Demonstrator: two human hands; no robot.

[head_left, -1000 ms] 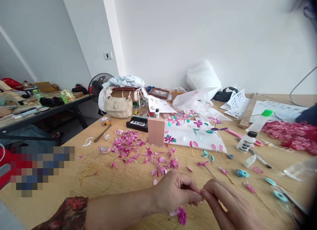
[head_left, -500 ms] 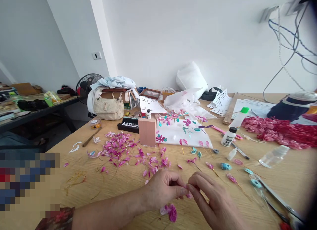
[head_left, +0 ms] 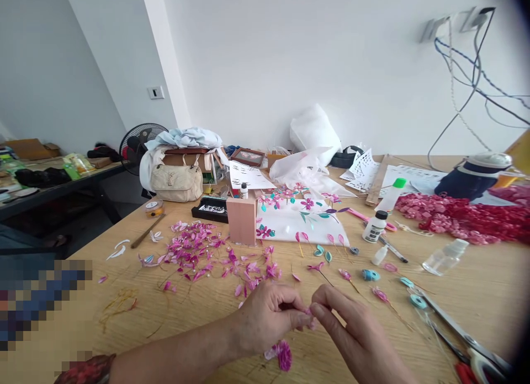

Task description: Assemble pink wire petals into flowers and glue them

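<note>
Between my two hands, over the table's front part, is a small pink petal (head_left: 311, 321), mostly covered by fingertips. My left hand (head_left: 271, 316) pinches it between thumb and forefinger. My right hand (head_left: 345, 326) meets it from the other side, thumb and forefinger pressed together on the petal's edge. Just below lies a magenta thread bundle (head_left: 284, 355) with a paler pink piece beside it. Beyond my hands spreads a pile of loose pink petals (head_left: 194, 246), some on thin wires. Wired pink petals (head_left: 380, 293) lie to the right.
At the right lie scissors (head_left: 459, 331), thread spools (head_left: 370, 275), a white glue bottle (head_left: 375, 227) and a clear spray bottle (head_left: 445, 258). A wooden block (head_left: 242, 221) stands mid-table before a white sheet with flower designs (head_left: 304, 224). A beige bag (head_left: 177, 182) sits at the back left.
My view has turned slightly to the right, so the table things sit further left. Both hands keep their pinch on the petal, and a little more of it shows.
</note>
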